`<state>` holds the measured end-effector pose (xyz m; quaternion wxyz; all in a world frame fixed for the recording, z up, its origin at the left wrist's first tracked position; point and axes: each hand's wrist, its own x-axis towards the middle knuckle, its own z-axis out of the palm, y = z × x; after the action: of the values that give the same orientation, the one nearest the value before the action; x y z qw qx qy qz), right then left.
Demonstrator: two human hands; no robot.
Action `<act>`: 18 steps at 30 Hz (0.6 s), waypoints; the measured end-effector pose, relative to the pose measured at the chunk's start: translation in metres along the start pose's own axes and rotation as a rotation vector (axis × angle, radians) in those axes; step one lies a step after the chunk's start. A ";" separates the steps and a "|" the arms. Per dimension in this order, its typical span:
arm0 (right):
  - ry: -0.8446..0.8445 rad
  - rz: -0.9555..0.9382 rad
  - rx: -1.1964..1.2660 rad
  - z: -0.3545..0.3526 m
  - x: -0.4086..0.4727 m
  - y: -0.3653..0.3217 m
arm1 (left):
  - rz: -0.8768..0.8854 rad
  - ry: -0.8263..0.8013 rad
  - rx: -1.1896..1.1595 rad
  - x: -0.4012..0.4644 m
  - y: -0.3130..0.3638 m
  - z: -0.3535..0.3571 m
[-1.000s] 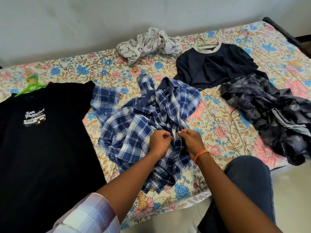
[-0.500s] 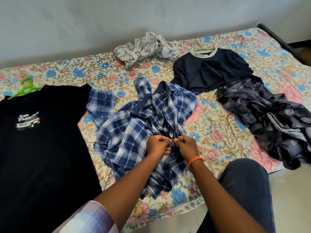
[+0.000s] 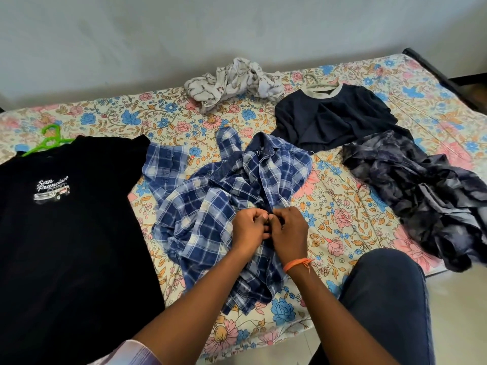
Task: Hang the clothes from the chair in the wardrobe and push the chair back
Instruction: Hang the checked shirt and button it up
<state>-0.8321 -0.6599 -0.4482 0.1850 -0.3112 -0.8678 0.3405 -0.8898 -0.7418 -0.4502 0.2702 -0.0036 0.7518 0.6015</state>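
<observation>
A blue plaid shirt [image 3: 210,206] lies rumpled in the middle of the flowered bed [image 3: 168,119]. My left hand [image 3: 249,229] and my right hand [image 3: 288,229] meet at the shirt's front edge, both pinching the fabric with curled fingers, close together. A black printed T-shirt [image 3: 66,233] lies flat at the left on a green hanger [image 3: 48,140]. A navy top [image 3: 334,117] with a pale collar lies at the back right on a pale hanger [image 3: 315,80]. No chair or wardrobe is in view.
A crumpled white patterned garment [image 3: 232,83] lies near the wall. A dark mottled grey garment [image 3: 427,196] is heaped at the right edge of the bed. My knee in dark trousers [image 3: 387,293] sits by the bed's front edge, with pale floor [image 3: 461,312] beside it.
Both hands stay pinched on the plaid shirt's front and have drawn a little closer together. The view has tilted, so the bed sits lower in the frame.
</observation>
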 end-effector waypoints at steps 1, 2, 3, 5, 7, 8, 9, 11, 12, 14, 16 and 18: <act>0.010 0.018 0.027 -0.001 0.000 -0.001 | 0.010 -0.006 0.006 0.000 0.002 -0.001; 0.024 0.040 0.056 -0.001 -0.001 -0.003 | 0.015 -0.008 0.012 0.000 0.003 -0.002; 0.037 0.061 0.092 -0.002 -0.002 -0.004 | 0.015 -0.005 0.019 0.000 0.005 -0.003; 0.039 0.118 0.184 -0.004 -0.004 -0.007 | 0.005 0.011 0.020 -0.001 0.004 -0.004; -0.012 0.227 0.332 -0.005 -0.004 -0.009 | -0.015 0.011 0.008 0.000 0.003 -0.006; -0.046 0.284 0.415 -0.007 -0.004 -0.008 | -0.025 0.002 0.001 0.000 0.003 -0.008; -0.082 0.323 0.492 -0.009 -0.003 -0.008 | -0.034 -0.007 -0.004 0.001 0.003 -0.009; -0.152 0.337 0.573 -0.013 -0.003 -0.007 | -0.052 -0.014 -0.004 0.001 0.003 -0.013; -0.173 0.332 0.577 -0.014 -0.003 -0.006 | -0.060 -0.013 0.004 0.001 0.003 -0.015; -0.184 0.336 0.559 -0.013 -0.003 -0.003 | -0.070 -0.016 0.023 0.001 0.005 -0.017; -0.178 0.361 0.554 -0.012 -0.003 -0.001 | -0.082 -0.038 0.025 0.001 0.008 -0.019; -0.160 0.367 0.523 -0.011 -0.002 0.001 | -0.116 -0.078 -0.007 0.001 0.013 -0.021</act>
<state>-0.8248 -0.6554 -0.4409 0.1255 -0.3768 -0.6920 0.6029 -0.9031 -0.7573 -0.4364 0.3338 -0.0248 0.7371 0.5871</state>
